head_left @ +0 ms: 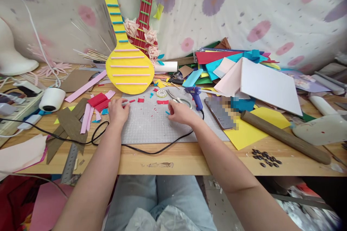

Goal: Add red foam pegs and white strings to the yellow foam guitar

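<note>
My left hand [118, 112] rests at the left edge of the grey cutting mat [146, 126]. Its fingers are curled together, and whatever they hold is too small to make out. Just beyond the fingertips lies a small red scrap [132, 100]. My right hand [181, 112] is closed in a pinch on a small blue strip [167, 113] over the mat. Behind that hand are scissors [175, 96], a roll of tape [161, 94] and a red strip [163, 102]. A yellow lute-shaped craft piece [130, 70] with blue and pink bars leans upright behind the mat.
A blue glue gun [195, 98] stands right of the scissors, its black cord [154, 152] crossing the front. Further right are a phone [221, 112], a brown rolled tube [284, 137] and dark beads [265, 157]. Coloured sheets [271, 86] pile up behind; a red stringed-instrument craft [146, 7] leans at the back.
</note>
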`<state>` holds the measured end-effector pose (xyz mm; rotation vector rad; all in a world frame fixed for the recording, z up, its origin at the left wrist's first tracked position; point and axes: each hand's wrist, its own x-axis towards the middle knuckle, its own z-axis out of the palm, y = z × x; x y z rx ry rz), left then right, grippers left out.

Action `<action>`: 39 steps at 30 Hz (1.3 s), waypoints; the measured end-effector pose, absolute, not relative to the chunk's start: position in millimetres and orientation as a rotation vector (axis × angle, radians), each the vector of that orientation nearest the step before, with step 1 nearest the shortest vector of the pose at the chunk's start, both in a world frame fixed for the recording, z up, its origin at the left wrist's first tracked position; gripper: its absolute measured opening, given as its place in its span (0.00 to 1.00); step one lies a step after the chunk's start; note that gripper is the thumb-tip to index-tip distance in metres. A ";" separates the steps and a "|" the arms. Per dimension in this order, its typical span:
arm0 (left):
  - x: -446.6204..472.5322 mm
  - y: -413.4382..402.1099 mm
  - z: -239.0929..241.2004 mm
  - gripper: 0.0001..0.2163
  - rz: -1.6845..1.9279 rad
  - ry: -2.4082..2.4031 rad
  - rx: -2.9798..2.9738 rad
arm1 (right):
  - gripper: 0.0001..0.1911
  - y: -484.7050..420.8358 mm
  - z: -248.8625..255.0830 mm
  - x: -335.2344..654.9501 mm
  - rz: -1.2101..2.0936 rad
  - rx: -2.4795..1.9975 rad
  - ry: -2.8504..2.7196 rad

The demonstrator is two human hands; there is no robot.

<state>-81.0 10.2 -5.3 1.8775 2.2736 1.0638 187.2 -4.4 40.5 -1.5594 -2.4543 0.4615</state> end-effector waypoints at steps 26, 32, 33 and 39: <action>16.5 44.0 -22.1 0.23 0.496 1.698 2.399 | 0.16 17.5 7.8 183.5 0.380 -1.613 -2.091; -7.0 14.3 -18.3 0.22 0.535 1.454 2.463 | 0.16 16.7 7.8 183.2 0.362 -1.620 -2.105; -13.5 7.3 -15.8 0.22 0.523 1.400 2.469 | 0.16 16.4 8.2 183.0 0.363 -1.623 -2.108; -84.6 -33.1 -0.5 0.18 0.485 1.162 2.439 | 0.16 15.2 8.7 183.4 0.361 -1.615 -2.119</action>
